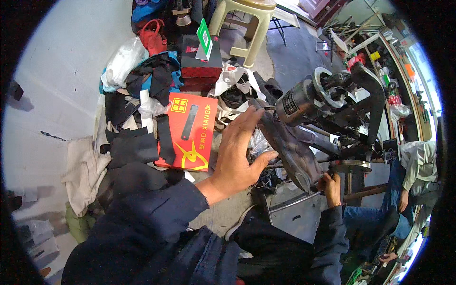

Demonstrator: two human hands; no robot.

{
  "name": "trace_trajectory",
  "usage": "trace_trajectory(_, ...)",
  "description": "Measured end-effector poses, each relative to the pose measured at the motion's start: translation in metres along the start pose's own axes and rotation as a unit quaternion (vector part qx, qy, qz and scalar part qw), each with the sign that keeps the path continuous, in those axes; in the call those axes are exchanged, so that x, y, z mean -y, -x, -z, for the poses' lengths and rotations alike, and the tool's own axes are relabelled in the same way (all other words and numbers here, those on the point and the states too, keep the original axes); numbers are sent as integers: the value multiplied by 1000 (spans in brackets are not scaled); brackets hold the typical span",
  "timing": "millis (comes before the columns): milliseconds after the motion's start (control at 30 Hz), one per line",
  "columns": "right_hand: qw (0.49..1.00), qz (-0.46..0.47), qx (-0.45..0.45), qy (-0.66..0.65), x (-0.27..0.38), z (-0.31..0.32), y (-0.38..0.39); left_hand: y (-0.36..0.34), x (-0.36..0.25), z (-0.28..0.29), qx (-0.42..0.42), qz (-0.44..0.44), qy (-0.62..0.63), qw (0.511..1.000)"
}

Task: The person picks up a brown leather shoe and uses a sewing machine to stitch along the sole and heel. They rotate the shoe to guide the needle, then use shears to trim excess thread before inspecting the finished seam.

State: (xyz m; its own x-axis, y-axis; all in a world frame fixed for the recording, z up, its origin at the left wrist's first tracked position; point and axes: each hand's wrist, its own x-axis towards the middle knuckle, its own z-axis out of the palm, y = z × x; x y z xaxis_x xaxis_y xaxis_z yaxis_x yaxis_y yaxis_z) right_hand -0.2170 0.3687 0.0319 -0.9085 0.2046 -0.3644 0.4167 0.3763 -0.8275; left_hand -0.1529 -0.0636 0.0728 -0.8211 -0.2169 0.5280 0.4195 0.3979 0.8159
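A dark leather shoe [290, 153] sits tilted at the arm of a shoe-repair sewing machine [327, 102], its sole side toward my left hand. My left hand [236, 151] has its fingers stretched out and the thumb apart, the fingertips against the shoe's far end. Closed at the shoe's near right edge is my right hand [331, 189], its fingers partly hidden. The machine has a dark metal cylinder, a ring-shaped wheel on top and a round disc [351, 166] just above my right hand.
Left of my hand lies a red box [189, 130] with a dark strip on it. Around it are dark cloth scraps [133, 148] and bags. A black-and-red box [202, 66] and a plastic stool [251, 26] stand behind. Another person [375, 213] is at the right.
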Motion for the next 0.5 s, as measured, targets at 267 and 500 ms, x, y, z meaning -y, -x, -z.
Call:
trace_trajectory(267, 1000, 6, -17, 23, 2, -3, 2, -7, 2, -9, 24, -1, 15, 1000)
trace_trajectory(500, 999, -4, -7, 50, 1, 2, -4, -63, 34, -14, 175, 10, -4, 984)
